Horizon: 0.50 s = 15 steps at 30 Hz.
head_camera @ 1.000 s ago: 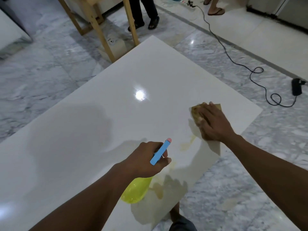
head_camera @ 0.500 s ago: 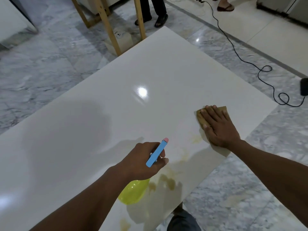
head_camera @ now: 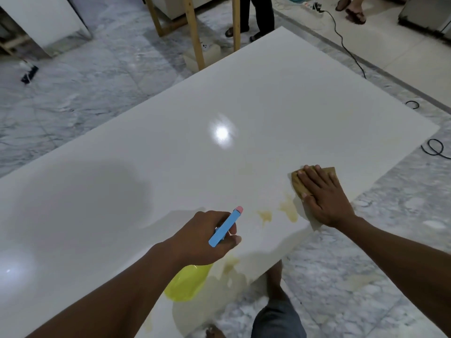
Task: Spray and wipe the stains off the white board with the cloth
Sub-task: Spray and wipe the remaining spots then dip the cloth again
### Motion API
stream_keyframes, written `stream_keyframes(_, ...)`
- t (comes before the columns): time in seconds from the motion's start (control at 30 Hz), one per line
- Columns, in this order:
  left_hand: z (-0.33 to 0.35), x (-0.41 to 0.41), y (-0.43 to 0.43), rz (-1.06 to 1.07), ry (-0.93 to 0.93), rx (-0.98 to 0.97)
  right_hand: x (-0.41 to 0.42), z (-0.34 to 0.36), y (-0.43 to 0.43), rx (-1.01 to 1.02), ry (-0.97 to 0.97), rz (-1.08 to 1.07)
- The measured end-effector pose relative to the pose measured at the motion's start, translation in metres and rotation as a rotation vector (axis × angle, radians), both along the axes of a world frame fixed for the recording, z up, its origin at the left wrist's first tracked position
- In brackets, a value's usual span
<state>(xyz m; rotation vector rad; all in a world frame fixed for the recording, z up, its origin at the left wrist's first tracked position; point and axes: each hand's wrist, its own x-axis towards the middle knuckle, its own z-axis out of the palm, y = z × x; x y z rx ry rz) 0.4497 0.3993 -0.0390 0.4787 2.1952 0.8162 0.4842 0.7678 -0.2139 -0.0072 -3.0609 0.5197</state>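
Head view, 1 white board [head_camera: 219, 98], left hand [head_camera: 202, 237] gripping 1 spray bottle [head_camera: 188, 284], right hand [head_camera: 324, 198] flat on 1 cloth [head_camera: 299, 185]

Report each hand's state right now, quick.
Left hand: closed around the spray bottle.
Right hand: open, fingers flat, pressing the cloth onto the white board.

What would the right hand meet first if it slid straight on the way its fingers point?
Nothing close. The right hand, flat on the cloth, points across bare white board; the stains lie beside its thumb, off that line. It would likely reach the board's far edge, though depth is unclear.
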Motion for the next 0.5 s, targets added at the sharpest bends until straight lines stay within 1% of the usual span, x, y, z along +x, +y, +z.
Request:
stream_keyframes(0.13,-0.004,0.026,-0.032,-0.005,-0.004,-0.006,0.003,-0.002,-0.015,-0.043,-0.023,-0.062)
stream_keyframes(0.23,-0.011,0.038,-0.044,0.003,-0.01,-0.018,0.006,0.001,-0.04,-0.09,-0.041,-0.032)
stream_keyframes(0.37,-0.013,0.042,-0.04,0.004,-0.04,-0.015,0.017,-0.002,-0.083,-0.026,-0.018,0.025)
stream_keyframes(0.5,-0.003,0.035,-0.026,0.032,-0.039,0.006,0.016,0.002,-0.085,0.002,-0.05,0.02)
